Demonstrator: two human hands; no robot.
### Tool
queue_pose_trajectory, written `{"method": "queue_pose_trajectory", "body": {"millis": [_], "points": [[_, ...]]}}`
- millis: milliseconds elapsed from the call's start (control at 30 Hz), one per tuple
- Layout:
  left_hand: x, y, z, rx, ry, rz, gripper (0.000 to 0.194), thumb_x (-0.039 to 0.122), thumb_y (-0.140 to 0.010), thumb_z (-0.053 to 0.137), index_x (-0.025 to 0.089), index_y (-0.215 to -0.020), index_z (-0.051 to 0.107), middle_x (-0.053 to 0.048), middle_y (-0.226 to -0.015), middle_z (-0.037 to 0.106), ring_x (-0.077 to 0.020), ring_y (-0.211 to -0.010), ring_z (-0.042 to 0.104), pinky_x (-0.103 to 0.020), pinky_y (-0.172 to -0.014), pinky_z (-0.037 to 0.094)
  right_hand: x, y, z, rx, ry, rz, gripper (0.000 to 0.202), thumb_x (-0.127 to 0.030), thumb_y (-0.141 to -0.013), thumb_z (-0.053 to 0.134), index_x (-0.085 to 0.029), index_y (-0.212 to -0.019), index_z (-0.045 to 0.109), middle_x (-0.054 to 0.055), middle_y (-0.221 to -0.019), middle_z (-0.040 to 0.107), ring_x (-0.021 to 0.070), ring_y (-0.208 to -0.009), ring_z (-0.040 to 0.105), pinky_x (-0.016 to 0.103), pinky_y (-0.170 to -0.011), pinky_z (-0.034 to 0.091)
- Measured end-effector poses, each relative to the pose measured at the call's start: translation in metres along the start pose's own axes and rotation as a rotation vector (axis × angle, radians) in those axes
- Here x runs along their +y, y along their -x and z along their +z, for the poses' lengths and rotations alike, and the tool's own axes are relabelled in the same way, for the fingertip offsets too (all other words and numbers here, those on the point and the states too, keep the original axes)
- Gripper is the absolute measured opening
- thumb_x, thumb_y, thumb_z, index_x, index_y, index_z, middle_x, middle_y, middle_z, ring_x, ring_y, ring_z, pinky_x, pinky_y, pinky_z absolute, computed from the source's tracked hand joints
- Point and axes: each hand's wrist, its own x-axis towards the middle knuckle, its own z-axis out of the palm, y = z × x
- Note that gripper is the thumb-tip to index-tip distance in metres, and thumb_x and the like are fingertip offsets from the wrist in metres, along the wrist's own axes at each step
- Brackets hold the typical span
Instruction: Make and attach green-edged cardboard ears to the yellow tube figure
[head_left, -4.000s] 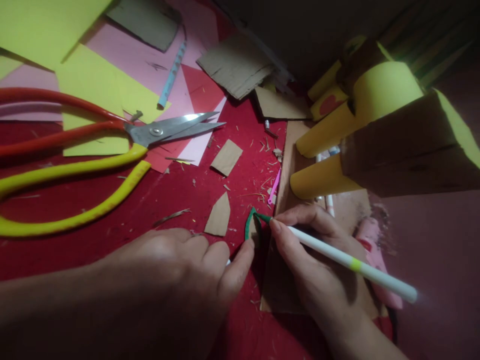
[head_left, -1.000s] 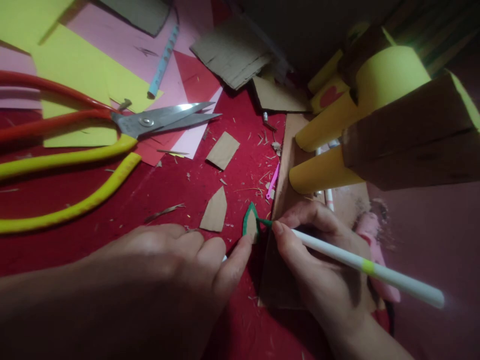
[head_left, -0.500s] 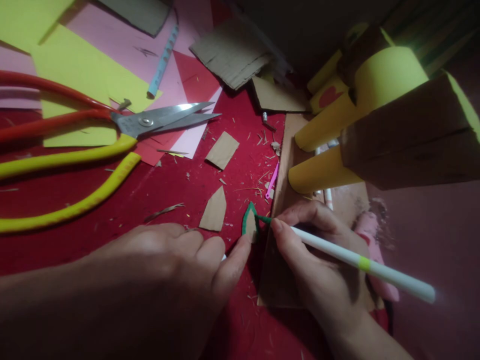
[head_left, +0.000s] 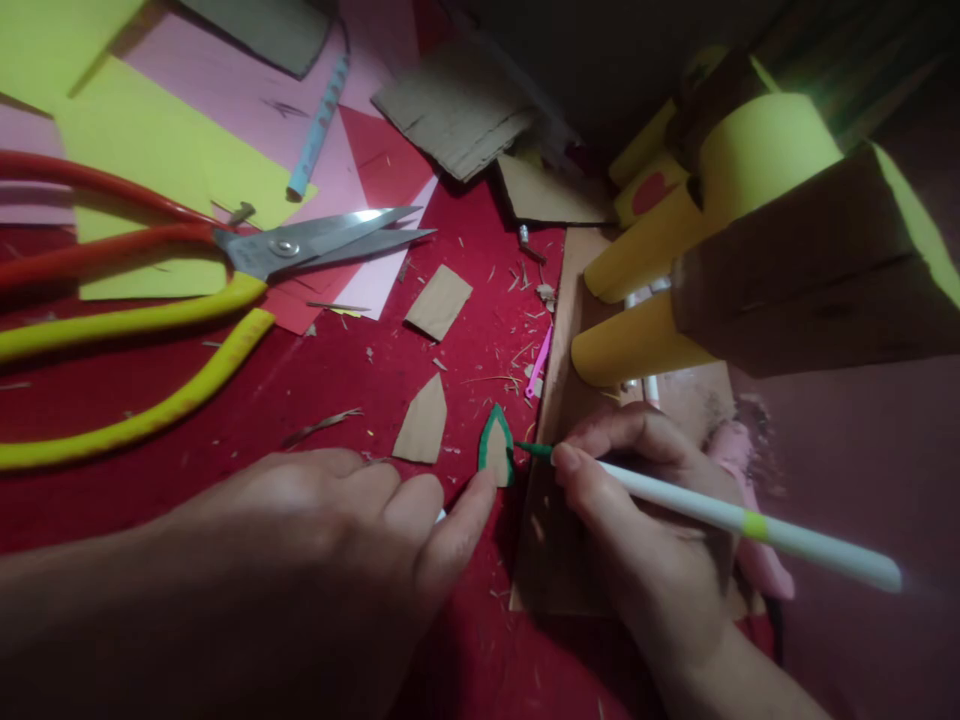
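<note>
A small pointed cardboard piece (head_left: 496, 450) with a green painted border lies on the red surface. My left hand (head_left: 360, 520) pins its lower end with one fingertip, the other fingers curled; a bit of something white shows between them, too covered to name. Pinched in my right hand (head_left: 637, 510) is a white-barrelled green marker (head_left: 697, 502), its tip at the piece's right edge, with a slight gap. To the left are another pointed cardboard piece (head_left: 421, 420), plain brown, and a rectangular cardboard piece (head_left: 439, 302).
Large scissors (head_left: 285, 247) with red and yellow handles lie open at left over coloured paper sheets (head_left: 142, 150). A cardboard model with yellow tube legs (head_left: 637, 335) stands on a cardboard base (head_left: 555, 560) at right. Near it are a pink glue gun (head_left: 750, 510) and cardboard scraps (head_left: 457, 110).
The green border now runs down the piece's right edge. My right hand and the marker have shifted slightly right, the tip off the edge. My left hand still presses the piece.
</note>
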Motion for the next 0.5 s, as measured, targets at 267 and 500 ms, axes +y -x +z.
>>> {"method": "queue_pose_trajectory", "body": {"millis": [267,500], "points": [[0.001,-0.03,-0.035,0.101,-0.117,0.095,0.084,0.029,-0.079,0.061,0.025,-0.162,0.074,0.001,-0.077,0.067,-0.0253,-0.064,0.06,-0.044,-0.057,0.052,0.005,0.005,-0.006,-0.082,0.141,-0.048,0.017,-0.017,-0.085,0.084,-0.025,-0.072,0.076,-0.006,-0.055,0.07,0.0091,-0.042,0.06,0.014,-0.041,0.042],[0.001,-0.027,-0.032,0.098,-0.1,0.092,0.087,0.029,-0.08,0.062,0.022,-0.167,0.068,0.0,-0.079,0.067,-0.0255,-0.066,0.057,-0.045,-0.059,0.048,-0.002,0.002,-0.003,-0.101,0.225,-0.059,0.015,-0.021,-0.085,0.08,-0.025,-0.072,0.074,-0.006,-0.056,0.071,0.0098,-0.043,0.062,0.017,-0.042,0.041]]}}
